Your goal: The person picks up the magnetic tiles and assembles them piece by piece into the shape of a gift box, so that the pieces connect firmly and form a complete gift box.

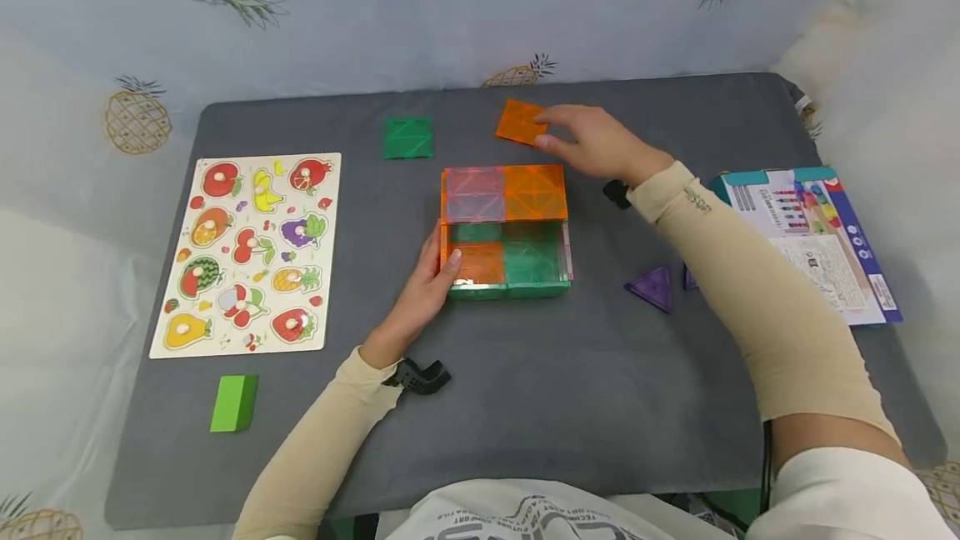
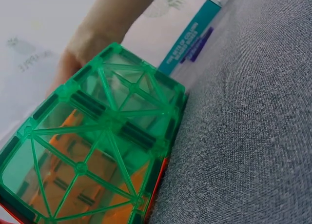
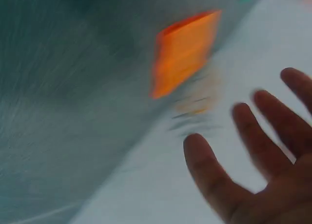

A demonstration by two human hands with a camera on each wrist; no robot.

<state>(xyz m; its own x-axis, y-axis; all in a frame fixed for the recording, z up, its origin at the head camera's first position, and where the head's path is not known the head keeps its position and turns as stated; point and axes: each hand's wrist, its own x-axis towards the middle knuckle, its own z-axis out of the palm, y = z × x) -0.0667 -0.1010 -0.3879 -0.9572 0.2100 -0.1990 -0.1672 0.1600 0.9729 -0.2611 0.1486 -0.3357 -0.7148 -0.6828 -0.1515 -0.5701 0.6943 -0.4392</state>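
Observation:
A box built of translucent magnetic tiles (image 1: 536,192) stands mid-table, with pink and orange squares along the top at the back. Its front part is lower, showing green and orange tiles, and its green front wall fills much of the left wrist view. My left hand (image 1: 417,300) holds the box's left side, thumb over the near-left edge. At the back of the table lies a loose orange square magnetic tile (image 1: 519,122). My right hand (image 1: 600,140) hovers by that tile's right edge, fingers spread; the right wrist view shows a gap between the fingertips and the orange tile.
A green square tile (image 1: 408,138) lies at the back, left of the orange one. On the left are a fruit peg puzzle board (image 1: 247,252) and a green block (image 1: 234,403). Purple triangular tiles (image 1: 651,288) and a printed box (image 1: 817,248) lie on the right.

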